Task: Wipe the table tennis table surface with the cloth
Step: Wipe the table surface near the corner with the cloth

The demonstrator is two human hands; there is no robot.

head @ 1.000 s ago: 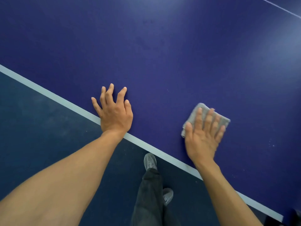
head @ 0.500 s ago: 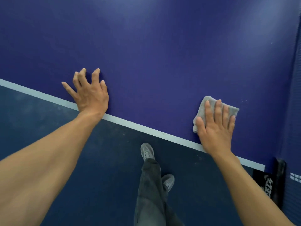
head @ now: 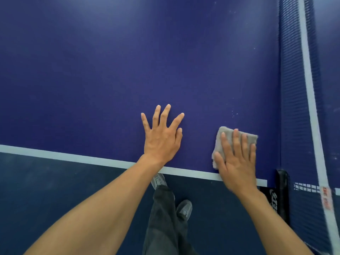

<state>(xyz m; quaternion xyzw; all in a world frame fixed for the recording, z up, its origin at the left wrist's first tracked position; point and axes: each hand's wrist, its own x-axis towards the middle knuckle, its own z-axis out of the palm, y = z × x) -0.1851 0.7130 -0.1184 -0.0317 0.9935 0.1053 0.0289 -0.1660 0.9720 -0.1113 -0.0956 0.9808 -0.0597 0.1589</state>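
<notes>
The dark blue table tennis table [head: 128, 70] fills most of the head view, with a white line along its near edge. A folded grey cloth [head: 220, 142] lies on the table near that edge, at the right. My right hand [head: 237, 162] presses flat on the cloth with straight fingers and covers most of it. My left hand [head: 162, 138] rests flat on the bare table surface to the left of the cloth, fingers spread. A few pale specks [head: 234, 114] dot the surface just beyond the cloth.
The net [head: 294, 89] with its white top band runs along the right side, close to the cloth. Its black post clamp [head: 281, 192] sits at the table's near right corner. Below the edge are the dark floor [head: 55, 190] and my legs and grey shoes [head: 184, 208].
Both hands have slid to the right along the near edge, the cloth moving under my right hand. The net and its post have come fully into view at the right.
</notes>
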